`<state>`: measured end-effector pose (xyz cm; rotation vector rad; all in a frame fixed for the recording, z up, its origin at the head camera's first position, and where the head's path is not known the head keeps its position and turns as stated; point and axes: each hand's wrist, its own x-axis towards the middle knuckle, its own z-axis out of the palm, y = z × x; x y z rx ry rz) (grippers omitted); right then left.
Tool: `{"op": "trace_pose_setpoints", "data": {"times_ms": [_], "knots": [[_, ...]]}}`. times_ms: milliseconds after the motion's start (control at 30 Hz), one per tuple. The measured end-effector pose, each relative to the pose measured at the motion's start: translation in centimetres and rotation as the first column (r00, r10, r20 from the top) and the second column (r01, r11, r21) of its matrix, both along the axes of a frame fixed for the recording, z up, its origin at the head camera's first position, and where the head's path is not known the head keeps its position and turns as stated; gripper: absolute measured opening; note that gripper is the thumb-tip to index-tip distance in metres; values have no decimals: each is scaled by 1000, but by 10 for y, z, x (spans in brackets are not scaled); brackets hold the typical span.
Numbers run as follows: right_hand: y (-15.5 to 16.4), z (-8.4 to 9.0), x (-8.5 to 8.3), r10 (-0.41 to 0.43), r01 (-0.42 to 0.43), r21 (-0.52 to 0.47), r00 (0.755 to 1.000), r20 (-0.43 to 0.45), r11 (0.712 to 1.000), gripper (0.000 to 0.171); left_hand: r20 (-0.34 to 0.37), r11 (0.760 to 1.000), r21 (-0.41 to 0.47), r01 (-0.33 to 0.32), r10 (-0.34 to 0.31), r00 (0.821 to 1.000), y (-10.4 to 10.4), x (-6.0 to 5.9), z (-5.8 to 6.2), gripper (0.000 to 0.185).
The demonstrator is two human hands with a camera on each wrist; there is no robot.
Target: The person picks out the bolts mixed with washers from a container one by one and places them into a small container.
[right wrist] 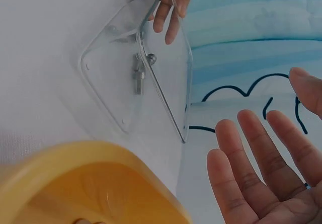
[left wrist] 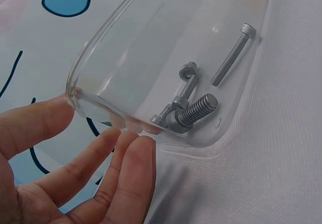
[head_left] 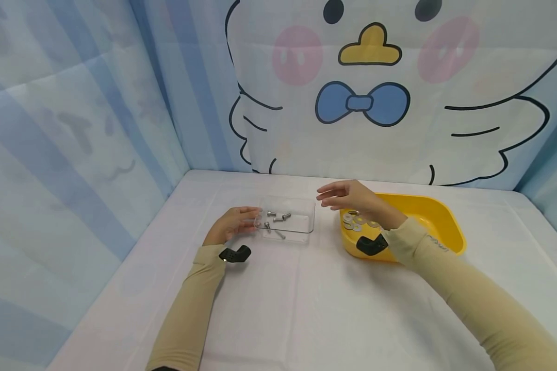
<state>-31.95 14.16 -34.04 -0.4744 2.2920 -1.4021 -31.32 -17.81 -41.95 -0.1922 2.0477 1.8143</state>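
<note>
My left hand [head_left: 232, 224] is at the left end of a clear plastic box [head_left: 313, 216] on the table. In the left wrist view its thumb [left wrist: 43, 123] meets the box's rim, and the fairly straight fingers [left wrist: 132, 178] lie against or close beside the end wall. Several metal screws [left wrist: 229, 58] lie loose inside the box, mostly near that end. My right hand [head_left: 350, 198] is raised above the left side of a yellow basin [head_left: 441, 226], fingers spread and empty. Under it, several washers [head_left: 349, 222] lie in the basin, partly hidden by the hand and wrist.
A white cloth covers the table [head_left: 260, 304]. Pale blue curtain [head_left: 74, 129] stands along the left, and a printed cartoon backdrop [head_left: 362, 149] rises behind the table. The yellow basin stands to the right of the clear box, with a gap between them.
</note>
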Motion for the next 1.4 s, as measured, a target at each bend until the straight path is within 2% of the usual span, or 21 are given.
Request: {"op": "trace_pose_setpoints", "data": {"times_ms": [200,667,1067,1400], "knots": [[12,5,2,65,-61,70,996,-64,996,43,2,1000,-2,6,-6,1000,0,0,0,47],[46,3,-5,81,-36,268,984,-158,963,43,-7,1000,10,17,-17,1000,-1,1,-1,48],[68,-7,-17,69,-6,357,984,-165,934,41,-7,1000,12,8,-8,1000,0,1,-1,48],[81,-20,-26,36,14,390,992,-119,921,40,4,1000,1,-3,3,1000,0,1,0,48]]}}
